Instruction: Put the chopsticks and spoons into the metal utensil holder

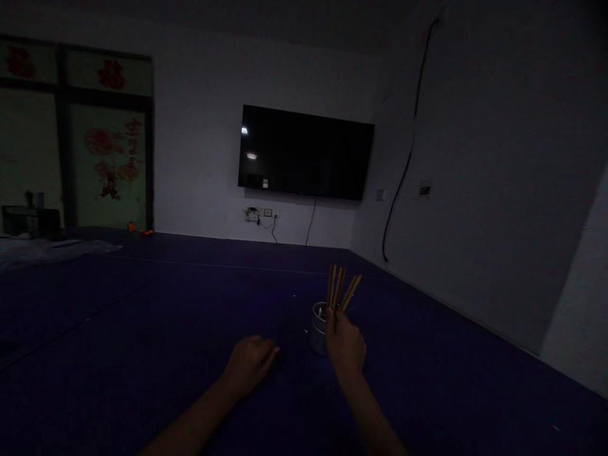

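Observation:
My right hand (345, 345) is closed around a bundle of several wooden chopsticks (340, 290) that fan upward above a small pale cylindrical holder (318, 330). The holder stands on the dark blue table (142, 342), just left of and behind that hand. My left hand (251, 362) rests on the table a little to the left of the holder, fingers curled loosely and nothing visible in them. The room is dim.
A black wall-mounted screen (304, 154) hangs on the far wall above a power socket (261, 213) with a cable. At the far left are a window with red paper cut-outs (111, 155), dark boxes (28, 221) and plastic sheeting (42, 250).

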Action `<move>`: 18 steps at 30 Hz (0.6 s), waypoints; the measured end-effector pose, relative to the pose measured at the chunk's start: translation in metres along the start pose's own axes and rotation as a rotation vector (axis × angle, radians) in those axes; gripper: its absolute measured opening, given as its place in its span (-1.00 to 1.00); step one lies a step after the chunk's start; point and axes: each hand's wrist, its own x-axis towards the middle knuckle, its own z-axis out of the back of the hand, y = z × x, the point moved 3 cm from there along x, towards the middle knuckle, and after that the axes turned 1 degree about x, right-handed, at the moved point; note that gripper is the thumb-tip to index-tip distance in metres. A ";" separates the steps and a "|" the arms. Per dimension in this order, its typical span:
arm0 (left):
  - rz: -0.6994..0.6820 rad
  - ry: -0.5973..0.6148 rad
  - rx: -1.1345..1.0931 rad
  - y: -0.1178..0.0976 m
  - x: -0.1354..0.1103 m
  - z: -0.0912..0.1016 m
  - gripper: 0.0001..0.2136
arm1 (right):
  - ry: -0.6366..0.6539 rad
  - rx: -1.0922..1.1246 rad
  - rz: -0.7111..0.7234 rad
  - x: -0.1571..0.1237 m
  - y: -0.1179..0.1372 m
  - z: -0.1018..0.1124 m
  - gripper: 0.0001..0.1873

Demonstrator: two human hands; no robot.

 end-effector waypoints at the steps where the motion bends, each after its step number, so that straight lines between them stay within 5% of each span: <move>1: -0.003 0.003 0.003 0.000 0.000 0.000 -0.62 | -0.008 0.032 -0.005 0.000 0.000 0.000 -0.45; 11: 0.009 0.053 0.018 0.001 0.000 -0.004 -0.63 | -0.526 0.687 -0.103 -0.007 -0.029 -0.003 -0.21; 18: 0.059 0.105 0.003 0.003 -0.001 -0.006 -0.62 | -0.265 0.535 -0.156 -0.011 -0.030 -0.053 0.24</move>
